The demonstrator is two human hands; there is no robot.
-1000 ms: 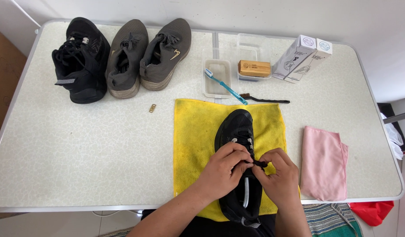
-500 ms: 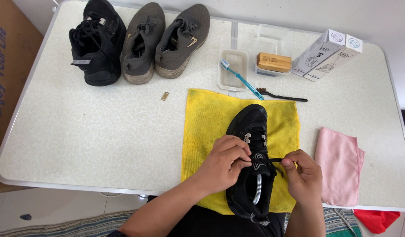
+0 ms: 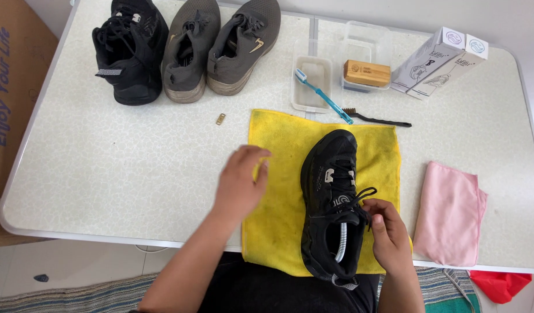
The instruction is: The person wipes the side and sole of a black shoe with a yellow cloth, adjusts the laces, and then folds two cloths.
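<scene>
Lying on a yellow cloth (image 3: 278, 174) near the table's (image 3: 105, 174) front edge, the black sneaker (image 3: 332, 203) is matte, with pale eyelet tabs, loosened laces and a white ribbed shoe tree in its opening. Its long axis runs front to back, toe pointing away from the person. The right hand (image 3: 387, 235) pinches a black lace end (image 3: 365, 194); the left hand (image 3: 241, 182) hovers half-open over the cloth, holding nothing.
</scene>
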